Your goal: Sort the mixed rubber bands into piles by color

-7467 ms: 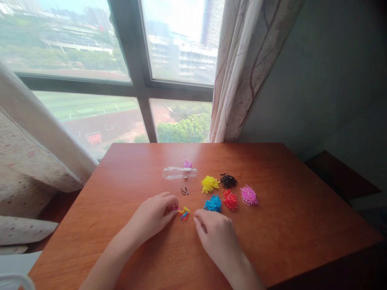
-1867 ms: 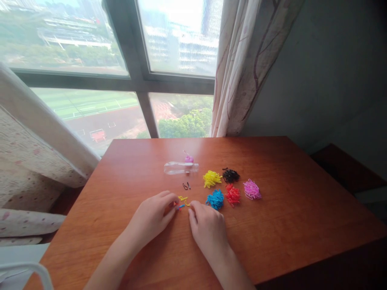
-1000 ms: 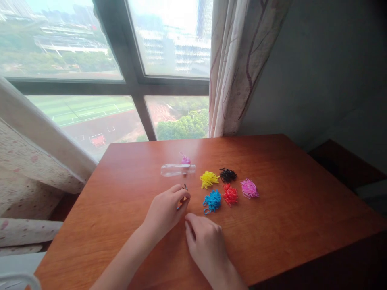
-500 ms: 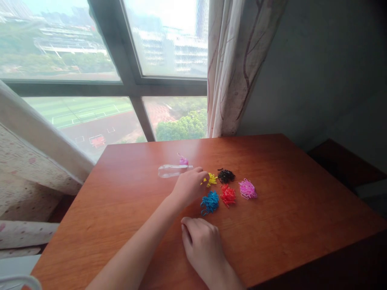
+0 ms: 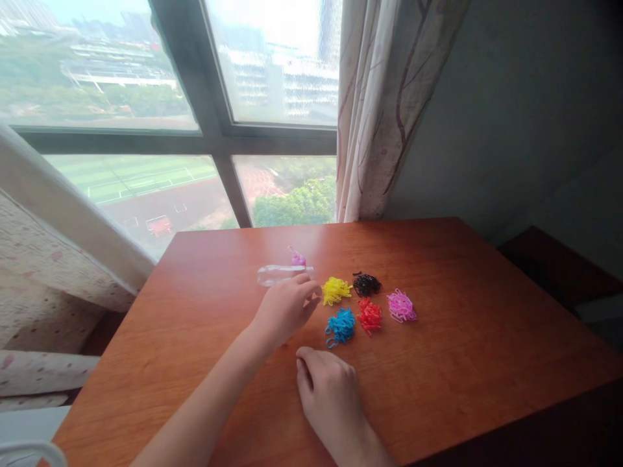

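My left hand [image 5: 285,310] hovers just left of a pile of yellow rubber bands [image 5: 335,290], its fingers bent together; whatever they pinch, if anything, is hidden. My right hand [image 5: 333,392] rests on the table nearer to me, its fingers curled closed with their tips out of sight. In front of it lies a pile of blue rubber bands [image 5: 341,326]. Beside that are red bands [image 5: 370,316], with black bands [image 5: 366,284] behind and pink bands [image 5: 402,306] to the right. A clear plastic bottle [image 5: 272,275] lies beyond my left hand.
A small purple object with a loop [image 5: 298,259] is behind the bottle. The brown wooden table [image 5: 462,311] reaches toward a window [image 5: 214,143] with curtains [image 5: 367,117]. A white object with a curved rim [image 5: 34,447] is at the lower left.
My left hand has drawn back leftward and toward me from the yellow pile, which now shows in full. My right hand stays in place; the view has shifted slightly.
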`<act>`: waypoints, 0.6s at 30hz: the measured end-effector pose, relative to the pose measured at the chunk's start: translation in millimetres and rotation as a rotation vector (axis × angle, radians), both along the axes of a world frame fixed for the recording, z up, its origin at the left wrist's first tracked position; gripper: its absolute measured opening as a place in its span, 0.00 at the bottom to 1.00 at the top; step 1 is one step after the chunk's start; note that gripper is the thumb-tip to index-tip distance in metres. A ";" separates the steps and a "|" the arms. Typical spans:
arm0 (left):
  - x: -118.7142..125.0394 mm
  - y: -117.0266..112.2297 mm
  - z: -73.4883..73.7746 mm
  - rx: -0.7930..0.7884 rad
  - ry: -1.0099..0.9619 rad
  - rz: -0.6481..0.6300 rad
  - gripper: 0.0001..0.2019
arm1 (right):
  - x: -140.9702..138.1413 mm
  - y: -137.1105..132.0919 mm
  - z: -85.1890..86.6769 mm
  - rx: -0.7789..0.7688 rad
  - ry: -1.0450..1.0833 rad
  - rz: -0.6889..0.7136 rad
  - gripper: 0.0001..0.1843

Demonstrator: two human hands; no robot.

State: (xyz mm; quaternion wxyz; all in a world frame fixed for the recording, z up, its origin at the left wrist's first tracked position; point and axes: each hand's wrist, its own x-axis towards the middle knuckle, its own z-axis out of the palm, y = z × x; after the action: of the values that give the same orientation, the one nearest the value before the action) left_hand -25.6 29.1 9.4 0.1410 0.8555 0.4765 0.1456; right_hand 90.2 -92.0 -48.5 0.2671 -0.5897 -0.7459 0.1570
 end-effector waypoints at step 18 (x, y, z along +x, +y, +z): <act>-80.7 -54.6 -19.5 -0.154 -0.090 0.208 0.10 | -24.7 29.0 17.3 -0.129 -0.188 -0.003 0.05</act>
State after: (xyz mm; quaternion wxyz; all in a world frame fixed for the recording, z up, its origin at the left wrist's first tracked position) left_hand -106.4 -25.6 -10.1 0.2116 0.7807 0.5657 0.1604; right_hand 65.5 -63.0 -31.1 0.1577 -0.6189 -0.7550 0.1483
